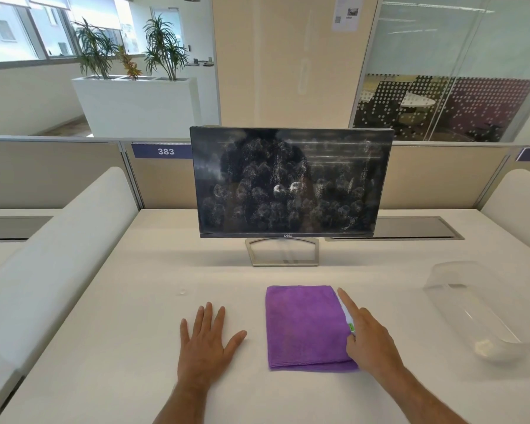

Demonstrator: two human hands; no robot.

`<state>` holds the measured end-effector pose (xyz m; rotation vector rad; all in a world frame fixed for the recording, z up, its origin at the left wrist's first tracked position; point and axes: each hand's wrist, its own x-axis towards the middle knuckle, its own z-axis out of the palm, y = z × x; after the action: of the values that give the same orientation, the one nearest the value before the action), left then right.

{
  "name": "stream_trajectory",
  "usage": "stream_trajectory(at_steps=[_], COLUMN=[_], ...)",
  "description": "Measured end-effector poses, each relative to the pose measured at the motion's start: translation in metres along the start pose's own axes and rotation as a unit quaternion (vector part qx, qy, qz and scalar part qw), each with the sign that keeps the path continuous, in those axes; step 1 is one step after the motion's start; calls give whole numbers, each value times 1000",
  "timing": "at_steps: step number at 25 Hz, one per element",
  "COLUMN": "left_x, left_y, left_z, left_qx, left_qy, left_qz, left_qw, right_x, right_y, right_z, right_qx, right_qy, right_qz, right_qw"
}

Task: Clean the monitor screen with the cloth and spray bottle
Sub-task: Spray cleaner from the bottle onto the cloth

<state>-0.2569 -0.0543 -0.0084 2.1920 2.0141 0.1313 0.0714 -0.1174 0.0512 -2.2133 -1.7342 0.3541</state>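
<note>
I find the monitor (291, 182) speckled with droplets, unwiped; the cloth (306, 327) lies folded, touching my right hand (369, 341), forefinger extended along its edge, gripping nothing; left hand (207, 341) flat, fingers spread; no spray bottle visible; wiping remains.

Left hand (207, 338) lies flat on the desk (110, 347); right hand (369, 338) touches the folded purple cloth (306, 325) before the speckled monitor (291, 182).
</note>
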Motion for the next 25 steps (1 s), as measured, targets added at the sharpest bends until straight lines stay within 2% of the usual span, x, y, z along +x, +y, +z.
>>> stream_trajectory(at_steps=[10,15,21,25], left_x=[-2,-3,-3,-4], left_y=[0,0,0,1], left_z=[0,0,-1,-2], left_qx=[7,10,8,6], left_qy=[-1,-4,-6,-4], left_qz=[4,4,3,3], left_qw=[1000,1000,1000,1000], right_x=[-5,-15,-27,-36], right_y=[7,8,21,22], right_z=[-7,-4,3,4], right_qx=[-5,7,-34,-22], right_qy=[-11,-10,-36,-24], right_qz=[37,16,-4,-20], right_qw=[999,1000,999,999])
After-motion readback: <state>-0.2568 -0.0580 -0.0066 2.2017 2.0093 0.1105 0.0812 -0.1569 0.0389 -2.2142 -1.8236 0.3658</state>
